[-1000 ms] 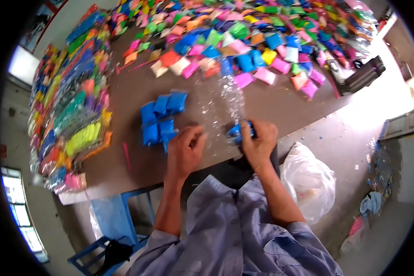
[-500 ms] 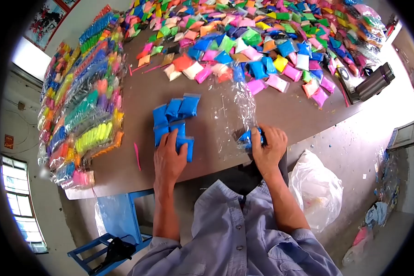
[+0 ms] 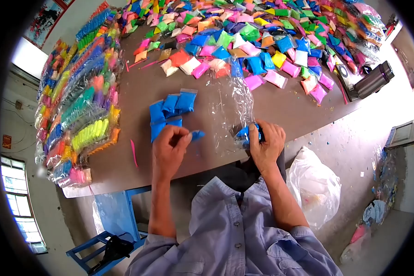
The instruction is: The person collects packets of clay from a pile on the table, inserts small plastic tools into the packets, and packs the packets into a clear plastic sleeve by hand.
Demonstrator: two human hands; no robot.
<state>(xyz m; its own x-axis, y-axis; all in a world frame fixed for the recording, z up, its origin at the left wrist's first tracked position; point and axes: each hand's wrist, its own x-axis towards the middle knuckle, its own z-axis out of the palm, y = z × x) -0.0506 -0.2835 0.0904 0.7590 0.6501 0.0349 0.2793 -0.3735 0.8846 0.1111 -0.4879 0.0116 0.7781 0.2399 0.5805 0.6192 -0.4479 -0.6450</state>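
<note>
My left hand [image 3: 170,146] pinches a small blue packet [image 3: 197,135] just above the table [image 3: 138,99]. Beyond and beside that hand lie several blue packets [image 3: 171,104] in a close group. My right hand [image 3: 266,140] is closed on the near end of a long clear plastic bag [image 3: 241,99], at the table's front edge. Blue packets [image 3: 242,133] show inside the bag by my right thumb; its far end reaches toward the pile.
A wide pile of coloured packets [image 3: 248,34] covers the table's far side. Filled clear bags [image 3: 83,106] are stacked at the left. A dark flask [image 3: 374,80] lies at the right, a pink strip [image 3: 134,152] at the left. A white plastic bag [image 3: 315,186] is on the floor.
My left hand first reached to the blue group, then lifted a packet off its near end and moved slightly right. My right hand stays on the clear bag.
</note>
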